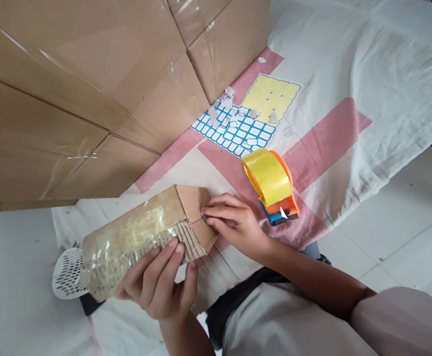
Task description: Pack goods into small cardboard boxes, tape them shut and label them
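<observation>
My left hand (156, 282) grips the underside of a small cardboard parcel (138, 237) wrapped in crinkled clear tape, with corrugated card showing at its edge. My right hand (234, 222) presses its fingertips against the parcel's folded end flap (194, 207), pinching something small there that I cannot make out. An orange tape dispenser (273, 190) with a yellowish roll of tape lies on the cloth just right of my right hand.
Large taped cardboard boxes (90, 89) fill the upper left. A sheet of blue-edged labels (234, 129) and a yellow backing sheet (271, 96) lie on the white and pink cloth (349, 99), with peeled scraps scattered. A white perforated object (65, 274) pokes out under the parcel.
</observation>
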A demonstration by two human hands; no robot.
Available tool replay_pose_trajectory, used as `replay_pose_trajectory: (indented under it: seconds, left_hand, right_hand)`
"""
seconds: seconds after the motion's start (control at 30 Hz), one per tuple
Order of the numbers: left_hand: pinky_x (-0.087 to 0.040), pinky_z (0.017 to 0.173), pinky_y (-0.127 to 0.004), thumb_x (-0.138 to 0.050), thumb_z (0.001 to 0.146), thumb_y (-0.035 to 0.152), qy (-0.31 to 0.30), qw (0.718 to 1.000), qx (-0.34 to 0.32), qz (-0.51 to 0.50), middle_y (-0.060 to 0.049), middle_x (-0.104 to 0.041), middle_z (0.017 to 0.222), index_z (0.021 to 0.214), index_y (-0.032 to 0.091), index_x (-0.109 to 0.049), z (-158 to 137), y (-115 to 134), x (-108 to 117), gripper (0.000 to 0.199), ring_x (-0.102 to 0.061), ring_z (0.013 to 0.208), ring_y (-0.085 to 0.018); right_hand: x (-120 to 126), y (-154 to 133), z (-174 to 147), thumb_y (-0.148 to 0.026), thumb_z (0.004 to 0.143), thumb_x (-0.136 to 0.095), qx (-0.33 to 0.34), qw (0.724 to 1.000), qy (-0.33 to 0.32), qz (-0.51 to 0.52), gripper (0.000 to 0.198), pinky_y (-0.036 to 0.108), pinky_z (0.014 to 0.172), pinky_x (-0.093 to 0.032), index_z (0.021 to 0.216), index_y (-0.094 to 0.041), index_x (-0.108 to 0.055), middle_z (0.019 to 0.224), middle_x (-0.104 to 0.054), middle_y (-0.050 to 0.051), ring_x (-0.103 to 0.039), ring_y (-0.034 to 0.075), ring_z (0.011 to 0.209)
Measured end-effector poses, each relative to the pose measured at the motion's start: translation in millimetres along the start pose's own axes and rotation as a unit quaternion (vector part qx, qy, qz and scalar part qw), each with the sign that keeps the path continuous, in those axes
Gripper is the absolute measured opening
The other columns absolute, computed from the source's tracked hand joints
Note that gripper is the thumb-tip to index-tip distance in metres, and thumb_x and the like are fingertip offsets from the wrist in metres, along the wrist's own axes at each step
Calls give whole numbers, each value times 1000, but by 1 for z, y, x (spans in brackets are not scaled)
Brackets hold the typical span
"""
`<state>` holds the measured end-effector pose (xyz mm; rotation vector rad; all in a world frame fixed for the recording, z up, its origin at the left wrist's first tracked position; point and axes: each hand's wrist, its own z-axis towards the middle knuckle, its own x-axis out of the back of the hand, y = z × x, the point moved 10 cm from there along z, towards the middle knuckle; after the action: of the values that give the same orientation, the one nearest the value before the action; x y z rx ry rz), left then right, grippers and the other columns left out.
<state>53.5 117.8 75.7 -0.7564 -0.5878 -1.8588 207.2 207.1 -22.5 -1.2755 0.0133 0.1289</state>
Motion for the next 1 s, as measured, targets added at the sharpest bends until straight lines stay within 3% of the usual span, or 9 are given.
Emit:
replay_pose_trajectory:
  seconds: [0.87, 1.0]
  left_hand:
    - [-40, 93, -42, -77, 79, 22, 3, 1000, -12, -3, -4, -79, 93, 104, 24, -75, 2, -4, -2, 25, -66, 87, -24]
    - [-39, 99, -43, -77, 79, 24, 5, 1000, -10, -2, -3, -80, 93, 103, 25, -75, 0, -5, -2, 24, -66, 89, -24]
  right_hand:
    - [2, 10, 1, -17, 92, -72, -75, 995, 16, 69, 21, 30, 86, -59, 111, -24, -78, 106, -74, 7, -71, 16, 99]
    - [4, 9, 0, -16, 90, -73, -73, 995, 24, 71, 22, 28, 79, -56, 111, -22, -77, 104, -73, 7, -69, 15, 93]
